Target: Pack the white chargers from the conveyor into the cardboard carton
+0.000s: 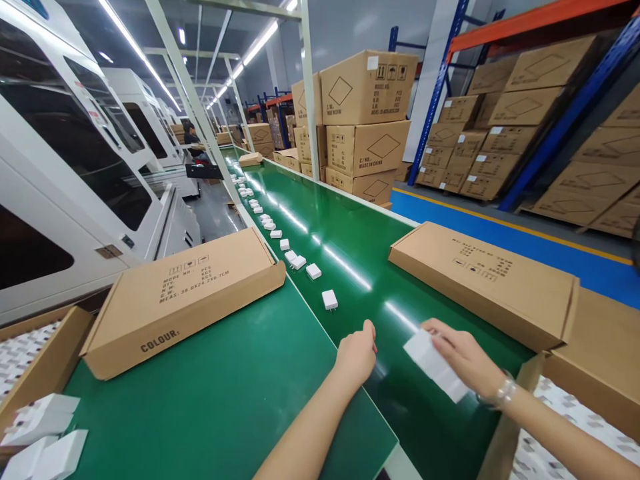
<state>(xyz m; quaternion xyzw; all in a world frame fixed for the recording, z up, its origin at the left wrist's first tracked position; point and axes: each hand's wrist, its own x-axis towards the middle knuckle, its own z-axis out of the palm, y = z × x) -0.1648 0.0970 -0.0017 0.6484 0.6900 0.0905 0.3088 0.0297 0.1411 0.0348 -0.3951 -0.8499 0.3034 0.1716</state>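
My right hand (465, 360) is closed on a blurred white block (434, 365), apparently white power adapters held side by side, above the green conveyor belt (350, 227). At the belt's near edge, my left hand (356, 357) is curled closed; whatever its fingers hold, if anything, is hidden. The nearest loose white power adapter (330, 300) lies on the belt just beyond my left hand, its metal pins showing. Several more adapters trail away in a line along the belt's left side. An open carton (530, 380) packed with white adapters stands at the lower right, beside my right wrist.
A closed flat carton (185, 293) lies on the green side table (215, 400); another carton (480, 280) rests along the belt's right side. Loose adapters (55, 440) and an open filled carton (55, 360) are at lower left. White machines (65, 153) line the left; stacked boxes (367, 127) stand right.
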